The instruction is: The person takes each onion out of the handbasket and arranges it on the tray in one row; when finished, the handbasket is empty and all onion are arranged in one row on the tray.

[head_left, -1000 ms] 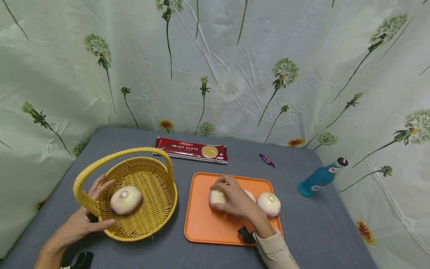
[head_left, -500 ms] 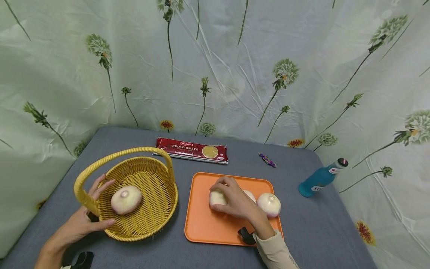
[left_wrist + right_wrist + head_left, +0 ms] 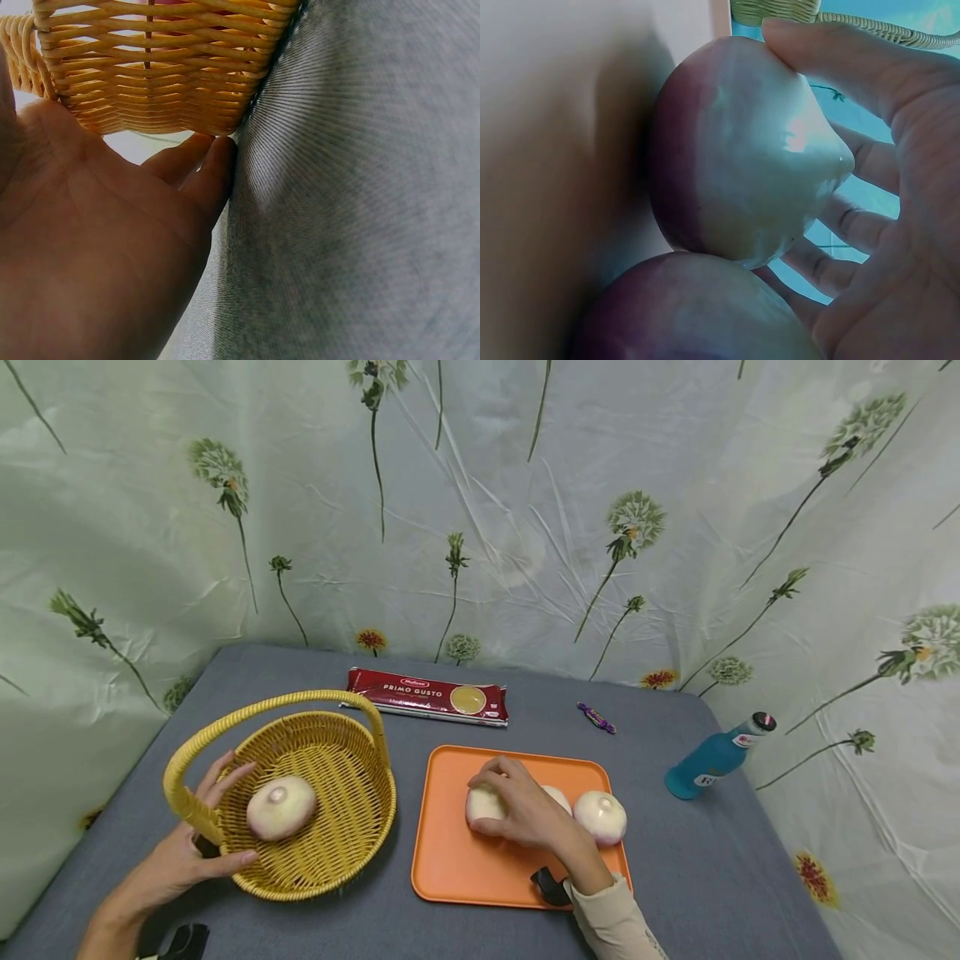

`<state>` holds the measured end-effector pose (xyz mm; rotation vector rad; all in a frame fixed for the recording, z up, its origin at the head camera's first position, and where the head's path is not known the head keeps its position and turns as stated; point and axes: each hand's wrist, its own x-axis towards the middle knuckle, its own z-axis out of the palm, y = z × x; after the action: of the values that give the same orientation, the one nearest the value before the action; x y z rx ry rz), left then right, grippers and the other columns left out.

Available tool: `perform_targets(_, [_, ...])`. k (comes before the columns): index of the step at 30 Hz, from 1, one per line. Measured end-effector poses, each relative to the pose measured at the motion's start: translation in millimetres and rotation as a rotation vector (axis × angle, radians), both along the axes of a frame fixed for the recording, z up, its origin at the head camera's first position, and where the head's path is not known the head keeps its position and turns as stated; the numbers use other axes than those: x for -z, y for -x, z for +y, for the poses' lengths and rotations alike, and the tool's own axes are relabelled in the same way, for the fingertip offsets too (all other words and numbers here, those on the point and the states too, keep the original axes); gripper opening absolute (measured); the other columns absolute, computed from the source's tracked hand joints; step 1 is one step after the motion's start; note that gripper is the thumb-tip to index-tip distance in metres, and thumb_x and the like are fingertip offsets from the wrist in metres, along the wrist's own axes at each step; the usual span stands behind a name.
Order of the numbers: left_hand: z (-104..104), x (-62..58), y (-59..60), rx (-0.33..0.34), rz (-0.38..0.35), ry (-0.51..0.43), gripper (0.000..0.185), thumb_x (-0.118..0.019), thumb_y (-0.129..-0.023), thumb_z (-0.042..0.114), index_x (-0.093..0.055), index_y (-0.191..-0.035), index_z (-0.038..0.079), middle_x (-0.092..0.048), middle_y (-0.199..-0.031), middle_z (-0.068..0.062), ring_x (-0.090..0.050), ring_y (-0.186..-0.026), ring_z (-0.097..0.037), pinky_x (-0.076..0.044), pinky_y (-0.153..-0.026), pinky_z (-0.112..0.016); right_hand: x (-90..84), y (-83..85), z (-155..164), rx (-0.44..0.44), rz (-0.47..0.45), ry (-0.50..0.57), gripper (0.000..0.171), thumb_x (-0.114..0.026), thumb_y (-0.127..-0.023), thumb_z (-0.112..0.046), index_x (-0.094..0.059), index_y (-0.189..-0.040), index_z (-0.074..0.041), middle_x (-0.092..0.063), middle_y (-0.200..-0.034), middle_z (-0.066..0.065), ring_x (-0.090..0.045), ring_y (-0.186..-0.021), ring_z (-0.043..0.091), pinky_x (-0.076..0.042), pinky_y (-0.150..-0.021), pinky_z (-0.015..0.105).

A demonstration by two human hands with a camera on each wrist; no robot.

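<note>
My left hand (image 3: 176,860) holds the near left side of a yellow wicker basket (image 3: 352,852), its thumb and fingers spread on either side of the handle's base. In the left wrist view, the hand (image 3: 112,225) lies against the woven wall (image 3: 165,67). A white-and-purple turnip (image 3: 281,807) sits inside the basket. My right hand (image 3: 525,806) grips another turnip (image 3: 484,803) on the orange tray (image 3: 457,868). In the right wrist view, thumb and fingers curve around this turnip (image 3: 735,150), white tip toward the palm. A neighbouring turnip (image 3: 697,311) touches it.
One more turnip (image 3: 600,817) rests at the tray's right edge, beside a partly hidden one (image 3: 558,797). Behind lie a red spaghetti packet (image 3: 427,695) and a purple wrapped candy (image 3: 597,717). A blue bottle (image 3: 716,758) stands at right on the grey table (image 3: 697,877).
</note>
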<state>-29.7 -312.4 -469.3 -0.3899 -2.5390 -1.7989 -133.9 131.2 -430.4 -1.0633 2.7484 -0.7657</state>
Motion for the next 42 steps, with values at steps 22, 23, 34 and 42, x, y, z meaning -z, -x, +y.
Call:
perform_targets(22, [-1,4.7,0.3,-0.01,0.044,0.032,0.102,-0.075,-0.075,-0.007,-0.021,-0.16,0.009,0.014,-0.167,0.001,0.014,-0.148,0.0,0.018,-0.11,-0.061,-6.7,-0.5,-1,-0.044,0.04,0.005,0.038,-0.076,-0.089,-0.031,-0.067,-0.122,-0.014,-0.056,-0.133,0.004,-0.047,-0.128,0.025,-0.049,-0.097,0.043])
perform_targets(23, [-1,4.9,0.3,-0.013,0.046,0.034,0.102,-0.075,-0.075,-0.006,-0.021,-0.16,0.009,0.013,-0.167,0.001,0.014,-0.148,-0.002,0.017,-0.109,-0.063,-7.7,-1.2,-2,-0.051,0.043,0.011,0.038,-0.076,-0.089,-0.031,-0.067,-0.122,-0.014,-0.056,-0.134,0.005,-0.046,-0.129,0.025,-0.048,-0.098,0.044])
perform_targets(34, [-1,4.2,1.0,-0.01,0.053,0.033,0.102,-0.076,-0.075,-0.004,-0.021,-0.16,0.009,0.012,-0.167,0.002,0.014,-0.149,-0.006,0.015,-0.103,-0.074,-17.0,-6.2,-10,-0.1,0.059,0.057,0.038,-0.075,-0.09,-0.032,-0.066,-0.123,-0.015,-0.055,-0.138,0.005,-0.045,-0.132,0.022,-0.045,-0.104,0.042])
perform_targets(42, [-1,3.2,0.7,-0.019,0.033,0.032,0.102,-0.077,-0.074,-0.003,-0.022,-0.16,0.01,0.013,-0.167,0.002,0.013,-0.149,-0.004,0.012,-0.099,-0.082,-30.8,-11.5,-24,-0.139,0.011,0.055,0.038,-0.073,-0.092,-0.032,-0.063,-0.126,-0.02,-0.051,-0.143,0.002,-0.04,-0.137,0.02,-0.045,-0.105,0.042])
